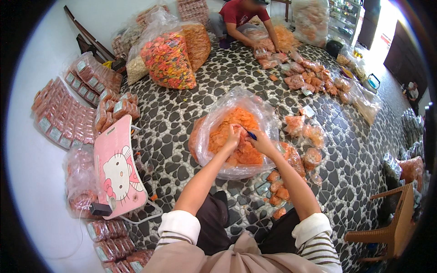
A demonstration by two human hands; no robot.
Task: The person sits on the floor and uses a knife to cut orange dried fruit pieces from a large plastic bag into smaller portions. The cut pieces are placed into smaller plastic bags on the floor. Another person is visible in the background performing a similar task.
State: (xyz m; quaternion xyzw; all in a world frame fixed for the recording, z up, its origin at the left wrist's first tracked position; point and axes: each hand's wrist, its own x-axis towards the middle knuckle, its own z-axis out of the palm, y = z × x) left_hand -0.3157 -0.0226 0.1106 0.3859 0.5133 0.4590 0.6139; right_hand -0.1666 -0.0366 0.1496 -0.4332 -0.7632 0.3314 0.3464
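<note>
The left forearm [200, 184] is slanting rightward, the right forearm [295, 186] is slanting leftward, both pointing to the far side! The right hand [261, 143] is gripping, and the left hand [232, 138] is curling close beside it!

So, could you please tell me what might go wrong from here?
The dark blue tool in the right hand points toward the left hand, so a slip might nick the fingers. The large clear bag gapes open, so a knock could spill its orange pieces. The small packets near the right leg could get crushed.
</note>
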